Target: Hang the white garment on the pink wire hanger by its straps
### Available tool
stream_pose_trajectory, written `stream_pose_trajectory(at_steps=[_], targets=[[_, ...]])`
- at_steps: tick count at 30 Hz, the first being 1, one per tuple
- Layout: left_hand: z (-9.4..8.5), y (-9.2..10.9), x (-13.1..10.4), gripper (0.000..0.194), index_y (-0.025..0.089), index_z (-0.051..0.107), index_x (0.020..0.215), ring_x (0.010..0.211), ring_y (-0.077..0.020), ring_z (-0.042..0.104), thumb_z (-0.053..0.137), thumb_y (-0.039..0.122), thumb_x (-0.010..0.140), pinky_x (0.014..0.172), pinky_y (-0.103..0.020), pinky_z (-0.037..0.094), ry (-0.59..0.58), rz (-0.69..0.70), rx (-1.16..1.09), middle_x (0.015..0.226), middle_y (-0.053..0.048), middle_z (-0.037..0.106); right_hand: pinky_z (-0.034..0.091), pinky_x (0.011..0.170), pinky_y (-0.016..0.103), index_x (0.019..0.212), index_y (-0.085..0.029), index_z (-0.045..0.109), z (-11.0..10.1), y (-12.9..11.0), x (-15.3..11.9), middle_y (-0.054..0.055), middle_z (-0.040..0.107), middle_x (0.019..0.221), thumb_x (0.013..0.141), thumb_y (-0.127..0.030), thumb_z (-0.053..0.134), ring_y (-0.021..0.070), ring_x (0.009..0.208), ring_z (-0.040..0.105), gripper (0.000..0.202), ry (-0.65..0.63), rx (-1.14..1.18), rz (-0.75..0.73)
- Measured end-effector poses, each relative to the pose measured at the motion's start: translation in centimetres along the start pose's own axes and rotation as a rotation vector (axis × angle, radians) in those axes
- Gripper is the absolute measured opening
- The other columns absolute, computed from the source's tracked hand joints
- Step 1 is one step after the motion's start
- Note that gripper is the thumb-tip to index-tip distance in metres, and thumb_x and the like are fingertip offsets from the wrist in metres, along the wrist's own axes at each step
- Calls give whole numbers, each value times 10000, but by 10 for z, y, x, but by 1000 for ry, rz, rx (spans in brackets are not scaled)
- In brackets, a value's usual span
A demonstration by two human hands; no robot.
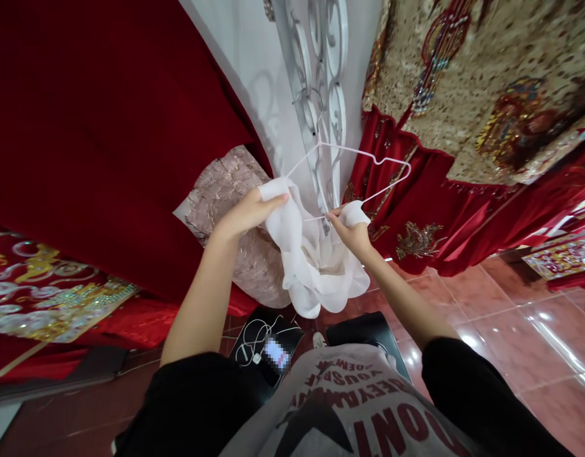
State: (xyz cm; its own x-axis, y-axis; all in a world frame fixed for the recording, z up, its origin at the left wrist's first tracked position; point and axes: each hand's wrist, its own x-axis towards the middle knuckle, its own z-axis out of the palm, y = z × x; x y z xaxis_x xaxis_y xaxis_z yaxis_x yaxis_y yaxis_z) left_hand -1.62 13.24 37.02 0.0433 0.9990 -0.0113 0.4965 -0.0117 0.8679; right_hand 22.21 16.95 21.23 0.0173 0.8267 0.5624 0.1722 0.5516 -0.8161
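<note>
A white, sheer garment (299,266) hangs in loose folds from a thin pale pink clothes hanger (387,158). One side of the garment covers the hanger's left end, while the hanger's right shoulder is bare. My left hand (249,212) is closed on the cloth at the left end, thumb on top. Near the hanger's lower bar, my right hand (352,233) pinches the white cloth, some of it bunched over the fingers. The hanger's hook reaches up to a white scrolled metal frame (337,51).
A dark red drape (106,114) and a pinkish patterned cloth (225,190) hang at left. Beaded gold and red costumes (463,120) hang at right. Below are a black seat (359,333), a phone (276,353) with a white cable, and shiny reddish floor tiles (477,289).
</note>
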Motion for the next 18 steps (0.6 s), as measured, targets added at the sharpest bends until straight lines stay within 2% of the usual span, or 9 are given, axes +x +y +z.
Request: stream_pose_trajectory(at_steps=[3,5,9,10,12,13,15,16,18], targets=[[-6,-1,7,232,175,815,1024,864,-250,739,794,352,875,747,-318,589,-96,-61,128,939,-94,802,579,990,477,914,-231,730,-6,3,3,96,737,939,979,-609,665,263,950,702,389,-8,-25,6],[-3,1,14,226,175,805,1001,746,-226,703,770,377,904,662,-304,551,-102,-89,192,873,-88,783,569,1028,477,925,-234,744,-8,1,5,101,745,964,978,-599,663,266,983,703,377,-29,-42,26],[5,9,25,381,170,778,885,837,-312,745,686,530,968,744,-373,573,78,-81,519,817,-128,758,555,1098,454,1011,-229,802,-26,-21,11,112,774,1145,925,-544,748,264,1118,701,331,-159,45,68],[6,12,26,412,165,781,889,907,-354,762,683,558,964,795,-405,582,107,-88,631,854,-153,769,583,1033,425,1022,-225,809,-36,-28,15,108,777,1158,908,-529,772,242,1060,707,327,-223,99,107],[6,16,26,455,145,800,966,1039,-425,769,654,575,974,887,-465,587,126,-111,811,985,-213,794,599,770,342,1012,-198,811,-63,-42,25,106,788,1075,899,-526,783,172,798,667,349,-396,217,276],[6,17,25,471,131,806,1030,1097,-448,763,622,563,993,925,-488,584,128,-114,875,1066,-241,797,539,614,305,989,-178,804,-80,-48,32,98,779,947,915,-546,760,136,642,584,378,-491,266,410],[6,18,22,496,103,790,1182,1185,-469,744,550,511,1034,981,-516,574,135,-91,973,1200,-278,783,428,486,272,886,-137,768,-115,-55,50,75,700,718,920,-553,775,112,520,489,417,-689,268,664],[7,17,20,500,96,770,1255,1208,-470,738,524,479,1047,998,-522,569,146,-71,1010,1237,-282,777,408,470,260,805,-140,727,-132,-56,61,42,633,628,878,-490,849,104,499,471,378,-707,224,753],[8,15,17,502,104,730,1359,1217,-465,736,498,436,1062,1016,-526,561,164,-36,1059,1254,-271,779,392,460,243,692,-167,630,-161,-56,85,-23,494,516,848,-372,910,92,470,435,381,-637,95,864]])
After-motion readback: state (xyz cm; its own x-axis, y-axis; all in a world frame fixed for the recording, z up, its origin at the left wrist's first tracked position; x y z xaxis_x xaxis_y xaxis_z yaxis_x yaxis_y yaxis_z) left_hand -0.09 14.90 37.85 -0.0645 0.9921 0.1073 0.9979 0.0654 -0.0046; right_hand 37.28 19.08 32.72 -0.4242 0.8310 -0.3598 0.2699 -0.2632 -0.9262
